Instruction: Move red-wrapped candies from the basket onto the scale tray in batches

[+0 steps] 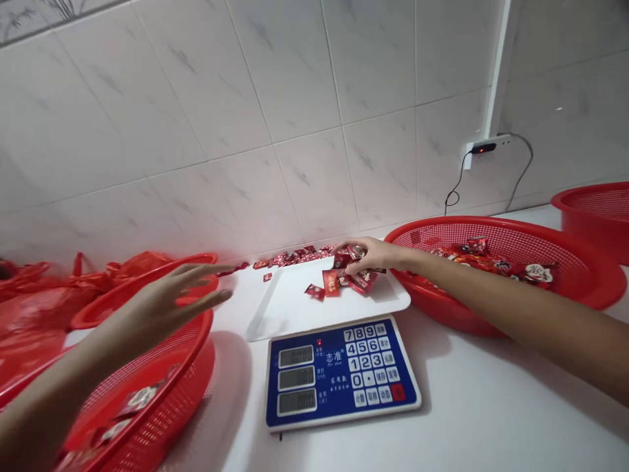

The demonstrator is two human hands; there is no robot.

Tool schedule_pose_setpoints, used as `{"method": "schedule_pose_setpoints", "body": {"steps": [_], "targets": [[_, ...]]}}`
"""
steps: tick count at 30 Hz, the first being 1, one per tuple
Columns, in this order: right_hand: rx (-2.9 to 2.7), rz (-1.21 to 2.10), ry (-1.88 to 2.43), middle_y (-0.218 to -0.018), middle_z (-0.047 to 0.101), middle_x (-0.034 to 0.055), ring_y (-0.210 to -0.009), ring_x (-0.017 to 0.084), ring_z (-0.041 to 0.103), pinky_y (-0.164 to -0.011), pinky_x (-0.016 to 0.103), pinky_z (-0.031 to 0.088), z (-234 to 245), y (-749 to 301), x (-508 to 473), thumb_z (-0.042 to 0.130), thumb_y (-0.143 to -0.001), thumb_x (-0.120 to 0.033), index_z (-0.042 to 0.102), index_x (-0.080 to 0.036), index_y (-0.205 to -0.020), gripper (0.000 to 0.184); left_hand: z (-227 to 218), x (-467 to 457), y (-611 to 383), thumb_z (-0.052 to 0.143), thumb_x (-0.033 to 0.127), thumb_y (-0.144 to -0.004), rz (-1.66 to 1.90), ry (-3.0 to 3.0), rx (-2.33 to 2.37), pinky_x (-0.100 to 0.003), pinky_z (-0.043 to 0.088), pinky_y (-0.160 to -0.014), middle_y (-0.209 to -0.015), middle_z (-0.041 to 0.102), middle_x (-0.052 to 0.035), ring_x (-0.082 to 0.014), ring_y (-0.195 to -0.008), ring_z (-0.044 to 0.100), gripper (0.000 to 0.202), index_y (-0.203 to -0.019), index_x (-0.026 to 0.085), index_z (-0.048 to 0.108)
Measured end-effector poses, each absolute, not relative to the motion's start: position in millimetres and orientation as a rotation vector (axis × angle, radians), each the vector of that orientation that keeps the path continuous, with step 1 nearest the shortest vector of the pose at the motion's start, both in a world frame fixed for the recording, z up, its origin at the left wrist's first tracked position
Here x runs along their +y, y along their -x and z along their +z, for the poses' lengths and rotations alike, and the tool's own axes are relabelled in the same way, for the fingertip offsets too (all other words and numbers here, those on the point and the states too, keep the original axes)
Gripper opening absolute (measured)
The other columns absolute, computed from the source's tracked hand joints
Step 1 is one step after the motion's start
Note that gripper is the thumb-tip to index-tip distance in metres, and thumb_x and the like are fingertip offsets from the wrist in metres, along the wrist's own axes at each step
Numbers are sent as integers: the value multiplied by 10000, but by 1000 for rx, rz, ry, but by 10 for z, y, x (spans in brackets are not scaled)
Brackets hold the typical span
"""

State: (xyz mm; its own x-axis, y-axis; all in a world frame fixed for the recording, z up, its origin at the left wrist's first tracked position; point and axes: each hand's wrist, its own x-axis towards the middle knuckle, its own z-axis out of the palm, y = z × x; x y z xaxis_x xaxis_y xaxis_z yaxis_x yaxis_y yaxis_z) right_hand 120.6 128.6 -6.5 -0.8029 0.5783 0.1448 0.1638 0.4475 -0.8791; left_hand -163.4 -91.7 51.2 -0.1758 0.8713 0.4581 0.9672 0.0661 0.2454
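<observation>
My right hand [366,254] is closed around several small red candy packets [351,255] over the right part of the scale's white tray [289,301]. More red packets [331,282] lie or hang just below its fingers; I cannot tell which of them rest on the tray. My left hand [189,288] hovers above the left red basket [196,347], fingers stretched out and nothing in them. In front of the tray sits the scale's blue keypad panel [339,373], its displays lit faintly.
A large red basket [594,282] of packets stands right of the scale, another red basket [590,196] behind it. Loose packets [295,255] line the tiled wall. Red plastic bags [34,314] are heaped at left. A charger cable [462,177] hangs from the wall socket.
</observation>
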Motion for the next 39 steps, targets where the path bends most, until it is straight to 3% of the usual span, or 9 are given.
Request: {"method": "schedule_pose_setpoints", "body": {"steps": [4,8,14,22,25,28,34,39], "targets": [[-2006,1339,622,-717,548,-27,-655,160,565,-601,297,492,-70,-1277,1308,753,-663,-210,594,-275,-1252,614,504,-514,1091,541,665,-806,-749,2126,-1980,-444,542,-853,-1101,709,-47,-296,-978,658,475,-1065,301,700],[-1647,1250,687,-679,471,-58,-589,123,498,-540,260,440,-66,-1300,1337,729,-697,-212,594,-277,-1181,507,231,-76,771,548,528,-878,-801,2295,-1884,-420,536,-871,-1119,707,-66,-259,-981,659,366,-1079,262,701],[-1470,1189,765,-704,465,-67,-636,102,516,-577,233,429,-136,-1343,1335,700,-697,-133,589,-223,-1091,419,-64,258,589,492,215,-940,-357,2531,-1777,-424,494,-934,-1144,721,-33,-248,-1044,656,262,-1040,260,730],[-1556,1256,578,-706,454,-56,-612,104,498,-531,231,420,-173,-1311,1280,718,-709,-177,596,-252,-1093,409,81,108,416,586,298,-940,-1229,2346,-1878,-359,521,-907,-1120,698,-86,-219,-1035,654,243,-1160,198,610],[-1615,1318,500,-659,430,-63,-573,107,479,-479,221,390,-158,-1278,1205,702,-741,-179,576,-267,-1129,418,-21,217,275,631,302,-912,-1418,2524,-2053,-343,570,-766,-1156,652,-138,-215,-905,677,300,-1160,170,526],[-1638,1303,506,-628,444,-68,-550,105,476,-467,216,380,-147,-1257,1155,682,-774,-175,556,-250,-1131,386,-120,334,227,611,259,-912,-1624,2647,-2084,-317,566,-661,-993,662,-99,-185,-764,668,188,-1044,171,510],[-1655,1247,556,-628,474,-75,-579,98,494,-549,228,438,-206,-1206,1179,705,-763,-131,556,-207,-1064,344,-77,298,386,620,158,-857,-1141,2290,-2088,-289,444,-617,-731,643,-7,-164,-681,608,100,-950,191,635],[-1786,1226,626,-643,493,-62,-571,91,481,-535,219,415,-228,-1188,1172,692,-815,-139,556,-187,-1074,296,-64,263,529,584,157,-854,-1170,2281,-2145,-287,456,-630,-738,665,-16,-171,-708,633,114,-952,189,634]]}}
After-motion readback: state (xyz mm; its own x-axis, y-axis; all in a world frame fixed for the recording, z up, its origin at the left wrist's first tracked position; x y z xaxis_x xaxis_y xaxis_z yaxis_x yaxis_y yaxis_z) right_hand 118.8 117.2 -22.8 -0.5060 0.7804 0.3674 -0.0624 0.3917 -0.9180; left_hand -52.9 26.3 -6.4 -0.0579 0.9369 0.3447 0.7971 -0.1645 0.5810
